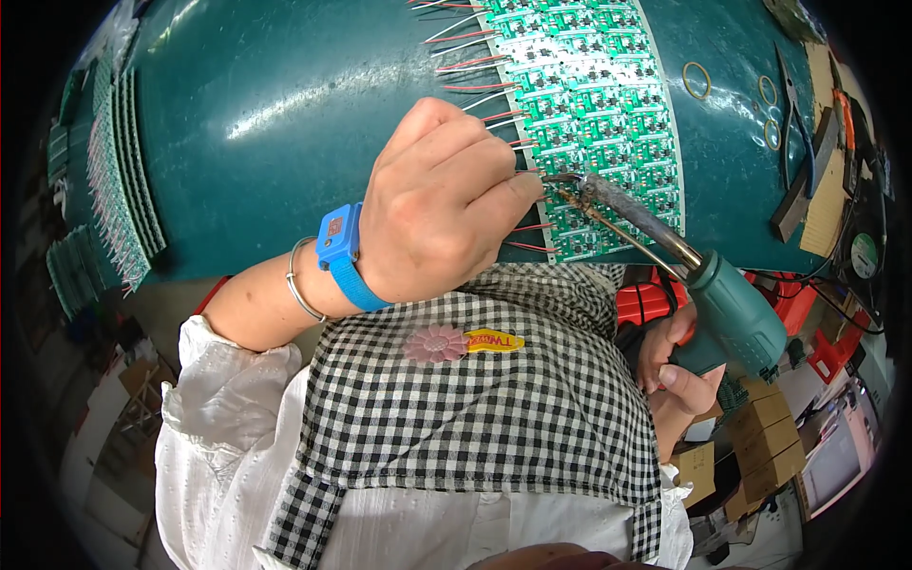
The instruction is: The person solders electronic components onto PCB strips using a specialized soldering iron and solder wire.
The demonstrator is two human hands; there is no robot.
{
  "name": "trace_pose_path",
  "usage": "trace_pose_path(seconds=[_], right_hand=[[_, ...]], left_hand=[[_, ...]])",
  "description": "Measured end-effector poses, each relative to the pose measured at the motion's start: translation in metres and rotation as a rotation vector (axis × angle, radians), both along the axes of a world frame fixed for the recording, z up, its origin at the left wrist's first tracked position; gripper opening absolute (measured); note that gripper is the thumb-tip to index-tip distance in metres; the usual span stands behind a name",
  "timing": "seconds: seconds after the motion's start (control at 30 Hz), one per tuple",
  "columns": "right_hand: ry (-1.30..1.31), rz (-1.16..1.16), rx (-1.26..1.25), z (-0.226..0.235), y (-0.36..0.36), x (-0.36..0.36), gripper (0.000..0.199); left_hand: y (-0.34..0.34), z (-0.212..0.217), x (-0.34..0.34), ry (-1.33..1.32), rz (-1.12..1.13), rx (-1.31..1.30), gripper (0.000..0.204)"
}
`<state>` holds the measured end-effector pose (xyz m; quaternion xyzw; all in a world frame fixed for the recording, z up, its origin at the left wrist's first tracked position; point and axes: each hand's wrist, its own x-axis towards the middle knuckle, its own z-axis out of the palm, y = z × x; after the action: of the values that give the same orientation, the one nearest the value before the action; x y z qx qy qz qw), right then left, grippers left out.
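My left hand [442,204], with a blue wrist strap [342,249], is closed in a pinch at the left edge of a green circuit board panel [608,123]. A thin wire runs from its fingertips to the board; most of it is hidden by the fingers. My right hand [655,356] grips the handle of a green soldering gun [736,309]. The gun's metal tip [568,179] is at the board's left edge, right beside my left fingertips. Several red and white wires [475,88] stick out leftward along that edge, above and below my left hand.
The panel lies on a dark green work mat [285,57]. Rubber bands [696,81] and pliers [796,114] lie to its right. More board panels [128,171] stand in a row at the far left. Cardboard boxes [765,442] sit below at the right.
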<state>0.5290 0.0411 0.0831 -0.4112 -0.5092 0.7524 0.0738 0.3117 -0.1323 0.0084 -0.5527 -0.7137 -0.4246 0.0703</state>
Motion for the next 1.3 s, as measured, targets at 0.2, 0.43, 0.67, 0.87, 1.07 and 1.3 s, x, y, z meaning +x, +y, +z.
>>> trace_pose_path(seconds=[0.2, 0.43, 0.67, 0.87, 1.07, 1.3], right_hand=[[-0.006, -0.003, -0.010, 0.000, 0.000, -0.001, 0.035], [0.129, 0.002, -0.063, -0.001, 0.006, -0.003, 0.040], [0.025, -0.019, -0.017, 0.000, -0.001, -0.002, 0.044], [0.164, 0.008, -0.068, -0.007, 0.008, 0.007, 0.046], [0.153, -0.008, -0.004, -0.004, 0.004, -0.001, 0.052], [0.175, 0.024, 0.006, -0.006, 0.006, 0.000, 0.053]], left_hand=[[0.001, 0.001, 0.001, 0.007, 0.013, -0.037, 0.023], [0.000, -0.001, 0.002, -0.013, 0.021, -0.016, 0.022], [0.001, 0.000, 0.002, 0.000, 0.025, -0.030, 0.021], [0.001, 0.000, 0.002, 0.004, 0.021, -0.036, 0.019], [0.001, 0.000, 0.002, 0.000, 0.017, -0.043, 0.020], [0.001, 0.000, 0.002, 0.001, 0.015, -0.039, 0.020]])
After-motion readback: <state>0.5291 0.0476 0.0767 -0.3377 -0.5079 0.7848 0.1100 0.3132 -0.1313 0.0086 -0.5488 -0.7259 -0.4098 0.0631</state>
